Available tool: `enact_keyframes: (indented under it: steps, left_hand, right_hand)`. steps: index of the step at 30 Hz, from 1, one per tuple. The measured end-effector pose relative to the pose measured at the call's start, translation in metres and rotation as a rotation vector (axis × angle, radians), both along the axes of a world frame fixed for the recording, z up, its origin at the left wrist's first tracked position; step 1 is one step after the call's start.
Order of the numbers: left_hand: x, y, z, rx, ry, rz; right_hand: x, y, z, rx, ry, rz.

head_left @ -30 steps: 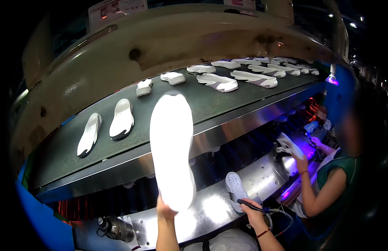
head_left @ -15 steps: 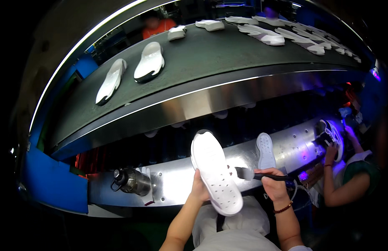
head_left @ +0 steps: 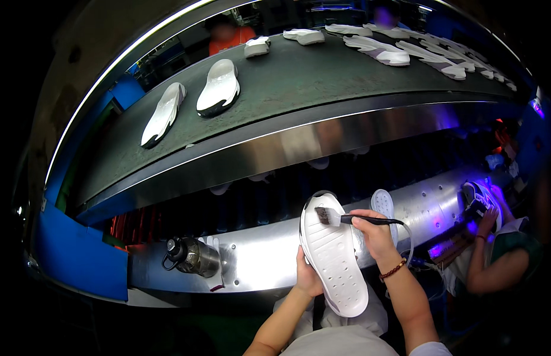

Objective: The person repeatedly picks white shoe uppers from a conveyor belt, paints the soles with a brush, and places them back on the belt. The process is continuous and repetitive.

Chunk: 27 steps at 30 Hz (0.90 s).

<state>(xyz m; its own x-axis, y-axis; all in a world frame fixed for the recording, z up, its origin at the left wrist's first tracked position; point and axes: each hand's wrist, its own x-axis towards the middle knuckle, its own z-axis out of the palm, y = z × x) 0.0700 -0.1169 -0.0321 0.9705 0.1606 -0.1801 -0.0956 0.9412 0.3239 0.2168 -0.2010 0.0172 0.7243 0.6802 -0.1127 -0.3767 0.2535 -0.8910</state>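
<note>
since the earlier frame, the brush (head_left: pixel 346 219) has moved from beside the right edge of the white sole (head_left: pixel 334 261) onto its upward face, and its bristles are now resting near the far end. from the head view, i'm holding the sole ahead of my lap, partly over the metal ledge (head_left: pixel 257 255); my left hand (head_left: pixel 309 279) is gripping its left edge, some fingers hiding underneath, and my right hand (head_left: pixel 375 234) is pinching the brush's dark handle between thumb and fingers. if i'm pressing hard up there, i'd expect the sole to be tipping or twisting, because my grip is sitting on one side and lower down. the cord (head_left: pixel 411 237) is curving back from the handle and could be dragging a stroke askew if it's catching on my wrist. a wide sweep could also be overrunning the rim, or knocking the second sole (head_left: pixel 382 203), which is lying just beyond my right hand. as for room, the conveyor's metal lip (head_left: pixel 275 142) is bounding me ahead, the bottle (head_left: pixel 195 258) is sitting well off leftward along the ledge, and a co-worker's hand (head_left: pixel 488 221) is working well apart on my right.
</note>
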Motion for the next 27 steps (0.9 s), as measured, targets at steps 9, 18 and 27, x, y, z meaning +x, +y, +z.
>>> enact_keyframes:
  steps: [9, 18, 27]
  left_hand:
    - [0.015, -0.017, 0.001, 0.041, 0.124, 0.092]
    - [0.013, 0.014, 0.006, 0.037, 0.243, 0.351]
    - [-0.001, -0.006, 0.034, 0.045, 0.038, 0.014]
  right_hand:
    - [-0.005, 0.01, 0.03, -0.255, -0.494, -0.058]
    - [-0.061, -0.036, 0.015, -0.317, -1.125, 0.277]
    - [-0.023, -0.03, 0.065, -0.223, -0.7, 0.116]
